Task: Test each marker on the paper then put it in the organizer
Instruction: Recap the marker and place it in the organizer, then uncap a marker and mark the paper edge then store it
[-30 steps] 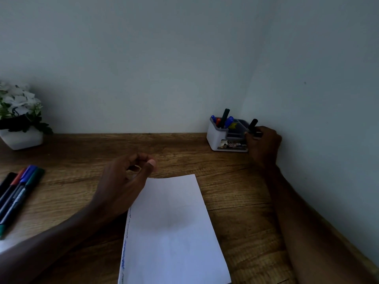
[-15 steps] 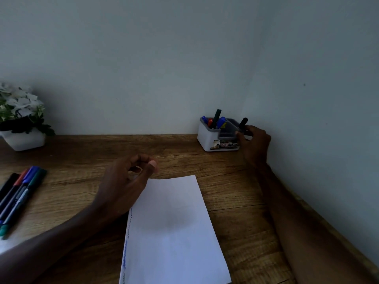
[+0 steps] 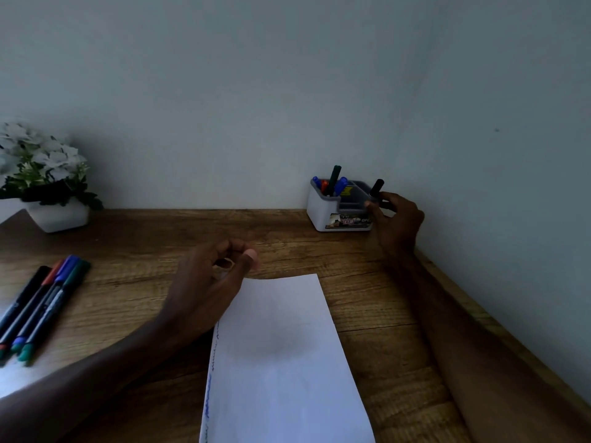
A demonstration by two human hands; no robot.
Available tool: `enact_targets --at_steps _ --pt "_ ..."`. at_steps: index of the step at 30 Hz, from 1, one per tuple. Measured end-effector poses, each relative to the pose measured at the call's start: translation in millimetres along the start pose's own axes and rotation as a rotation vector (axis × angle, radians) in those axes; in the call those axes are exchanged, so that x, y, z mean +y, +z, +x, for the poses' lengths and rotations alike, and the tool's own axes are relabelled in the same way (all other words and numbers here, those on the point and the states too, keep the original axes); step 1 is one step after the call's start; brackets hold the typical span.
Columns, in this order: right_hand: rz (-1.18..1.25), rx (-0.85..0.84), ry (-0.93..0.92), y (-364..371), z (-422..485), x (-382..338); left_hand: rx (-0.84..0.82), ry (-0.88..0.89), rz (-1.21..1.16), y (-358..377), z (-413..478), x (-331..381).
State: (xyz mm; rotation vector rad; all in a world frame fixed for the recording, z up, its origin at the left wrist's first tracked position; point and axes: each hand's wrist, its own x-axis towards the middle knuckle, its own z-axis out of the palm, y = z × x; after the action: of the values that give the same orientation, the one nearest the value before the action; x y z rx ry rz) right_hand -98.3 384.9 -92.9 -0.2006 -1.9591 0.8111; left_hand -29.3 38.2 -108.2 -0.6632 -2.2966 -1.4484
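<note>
A white sheet of paper [image 3: 281, 353] lies on the wooden desk, with blue scribble marks down its left edge. My right hand [image 3: 396, 222] is at the right side of the white and grey organizer [image 3: 323, 212] and pinches a black marker [image 3: 376, 188] that stands over the organizer's right compartment. Several markers [image 3: 332, 182] stand in its left compartment. My left hand [image 3: 208, 279] hovers at the paper's top left corner with fingers loosely curled and holds nothing. Four loose markers [image 3: 41, 302] lie at the desk's left edge.
A white pot with white flowers [image 3: 41, 177] stands at the back left. The wall runs close along the desk's right side, just beyond my right forearm. The organizer sits in the back right corner.
My right hand stays at the organizer with the black marker. The view has shifted slightly to the right. My left hand keeps its place by the paper.
</note>
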Motion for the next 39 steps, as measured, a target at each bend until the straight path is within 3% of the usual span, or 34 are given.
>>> enact_targets --at_steps 7,14,20,39 --pt "0.041 0.031 0.133 -1.7 -3.2 -0.9 0.019 -0.036 0.014 0.2 -0.3 -0.3" --pt "0.009 -0.060 0.233 4.2 -3.3 -4.8 0.006 -0.050 0.036 0.7 -0.9 0.4" --pt "0.019 -0.066 0.211 8.5 -5.0 0.3 -0.001 -0.051 0.056 0.1 -0.9 1.8" --pt "-0.078 0.121 0.270 -3.4 1.8 13.0 -0.013 -0.028 0.032 -0.3 -0.2 1.5"
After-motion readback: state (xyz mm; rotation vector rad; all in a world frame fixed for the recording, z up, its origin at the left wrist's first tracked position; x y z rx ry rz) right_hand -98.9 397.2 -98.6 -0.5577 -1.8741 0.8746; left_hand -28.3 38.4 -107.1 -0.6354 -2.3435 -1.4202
